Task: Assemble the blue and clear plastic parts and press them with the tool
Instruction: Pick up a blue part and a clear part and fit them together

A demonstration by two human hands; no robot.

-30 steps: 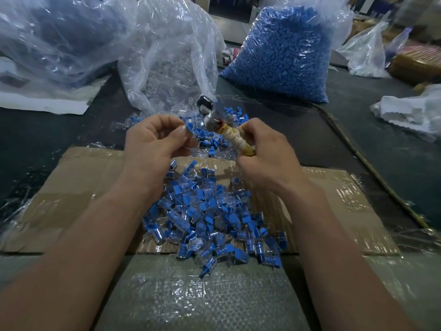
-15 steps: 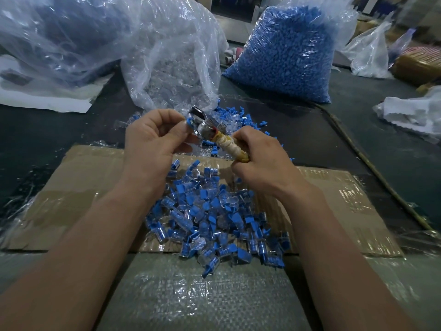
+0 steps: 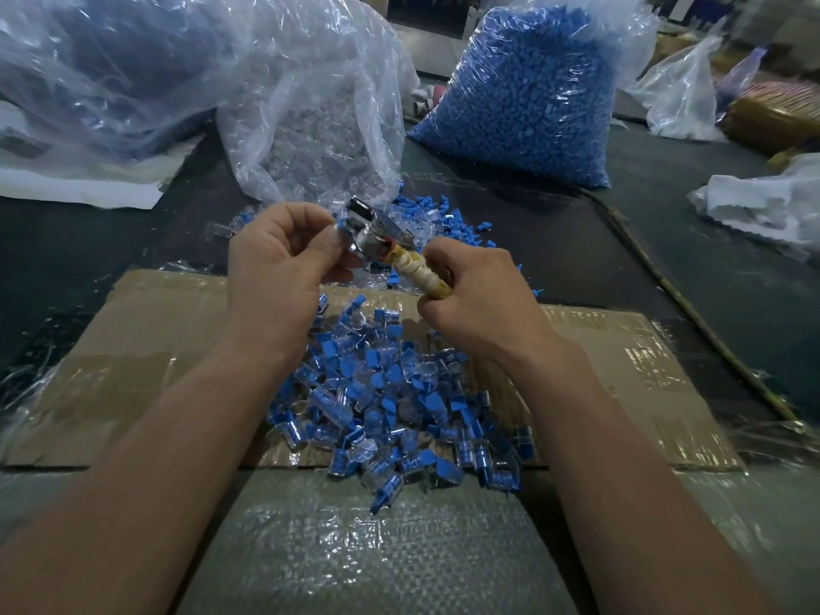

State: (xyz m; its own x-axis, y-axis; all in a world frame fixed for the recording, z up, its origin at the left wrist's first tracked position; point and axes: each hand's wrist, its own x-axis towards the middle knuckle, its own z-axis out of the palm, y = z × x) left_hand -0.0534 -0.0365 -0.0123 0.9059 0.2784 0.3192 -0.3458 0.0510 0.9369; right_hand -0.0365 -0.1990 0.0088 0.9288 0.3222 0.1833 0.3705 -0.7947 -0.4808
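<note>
So, a small blue piece point(image 3: 341, 224) is pinched in the curled fingers of the left hand point(image 3: 275, 259) and held right against the metal head of the tool point(image 3: 377, 241), whose wrapped handle is gripped tight by the right hand point(image 3: 479, 304). Looks like the pressing step is being done on this one. At 6 o'clock from the hands, a big pile of assembled pieces point(image 3: 390, 401) is heaped on the cardboard point(image 3: 155, 348), so plenty seems finished already. At 12 o'clock a few loose blue parts point(image 3: 426, 210) are scattered, with the bag of clear parts point(image 3: 319, 126) behind them and the bag of blue parts point(image 3: 523, 95) out at 1 o'clock. Both are well filled, so loads is probably left to be done.
</note>
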